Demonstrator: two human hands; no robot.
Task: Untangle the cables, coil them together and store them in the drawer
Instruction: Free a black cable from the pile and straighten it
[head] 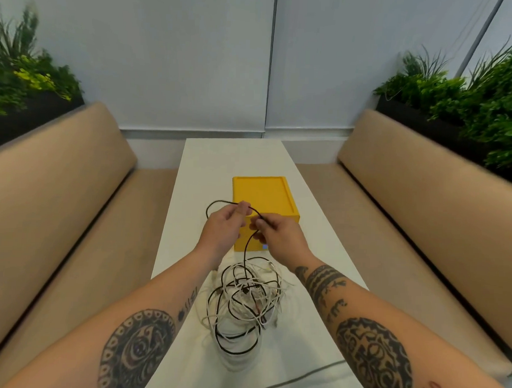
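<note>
A tangle of black and white cables [245, 302] lies on the white table [209, 166] in front of me. One black cable [247, 245] rises out of the heap to my hands. My left hand [224, 226] pinches it near its end, where it forms a loop to the left. My right hand [276, 233] pinches the same cable a little lower, close beside the left hand. Behind my hands stands a yellow drawer box [263, 195]; my hands hide most of its front, so I cannot tell whether the drawer is closed.
Tan cushioned benches [60, 181] run along both sides of the narrow table. Black planters with green plants [461, 93] stand behind each bench back. The far half of the table ends at a pale wall.
</note>
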